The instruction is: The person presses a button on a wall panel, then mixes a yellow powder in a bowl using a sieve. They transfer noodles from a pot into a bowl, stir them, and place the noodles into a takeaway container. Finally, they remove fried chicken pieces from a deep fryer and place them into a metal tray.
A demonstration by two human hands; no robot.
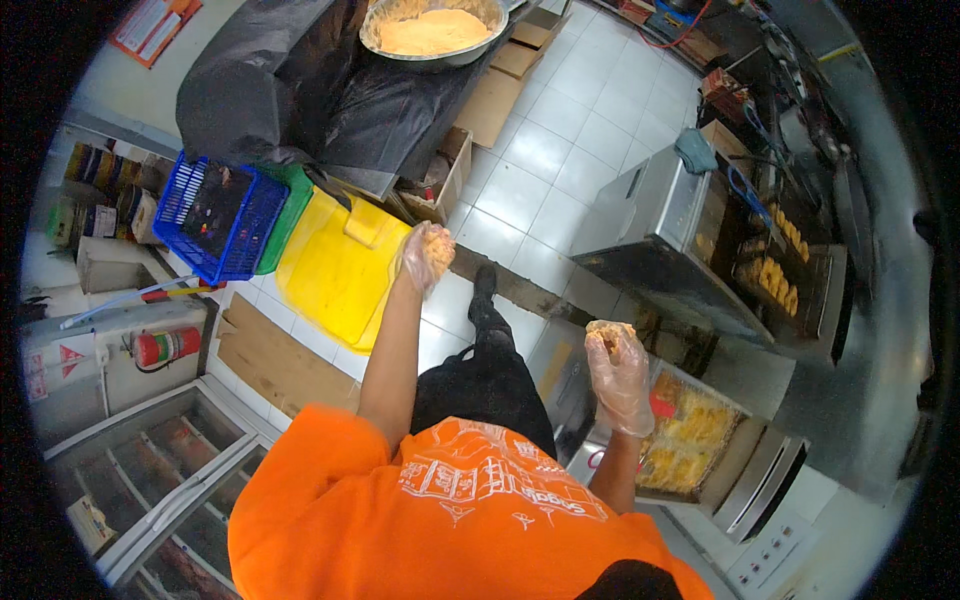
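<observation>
Both of my hands wear clear plastic gloves and are raised in front of me. My left hand [428, 258] is curled closed beside the yellow bin lid [335, 265], its fingers caked in crumbly orange breading. My right hand [617, 380] is bent closed as well, its fingertips covered in the same clumpy coating, near a fryer [690, 425] with golden pieces in it. Whether a coated piece sits inside either hand I cannot make out. A large metal bowl [435, 55] of orange breading flour stands on the black-covered table [400, 120] ahead.
White tiles [540, 150] run ahead, crossed by a dark floor channel [525, 285]. On the right, a steel unit [640, 205] stands by racks of fried pieces [775, 280]. At left are a blue basket [215, 225], a fire extinguisher [165, 347] and a glass-topped freezer [170, 470].
</observation>
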